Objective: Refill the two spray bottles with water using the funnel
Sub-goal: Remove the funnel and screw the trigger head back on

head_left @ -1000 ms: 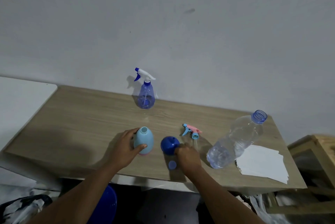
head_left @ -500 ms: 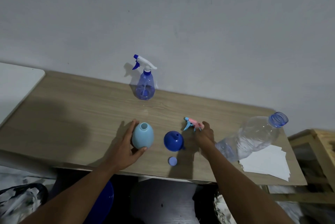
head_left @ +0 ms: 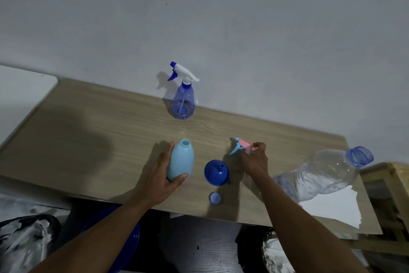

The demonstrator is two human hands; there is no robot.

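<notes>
My left hand (head_left: 158, 175) grips the light blue spray bottle (head_left: 181, 161), which stands uncapped near the table's front edge. To its right my right hand (head_left: 254, 158) pinches the pink and light blue spray head (head_left: 242, 147) and holds it just above the table. Between the hands the dark blue funnel (head_left: 216, 172) lies on the table with its spout up. A clear blue spray bottle (head_left: 183, 101) with a white trigger head stands at the back by the wall. The large clear water bottle (head_left: 327, 169) stands uncapped at the right.
A small blue cap (head_left: 214, 198) lies near the front edge of the wooden table (head_left: 88, 131). White paper sheets (head_left: 332, 206) lie at the right front corner. A wooden stand (head_left: 389, 184) is right of the table; a blue basin (head_left: 119, 239) sits below it.
My right hand moved from the funnel to the pink spray head and took hold of it. My left hand stayed on the light blue bottle. The view shifted slightly.
</notes>
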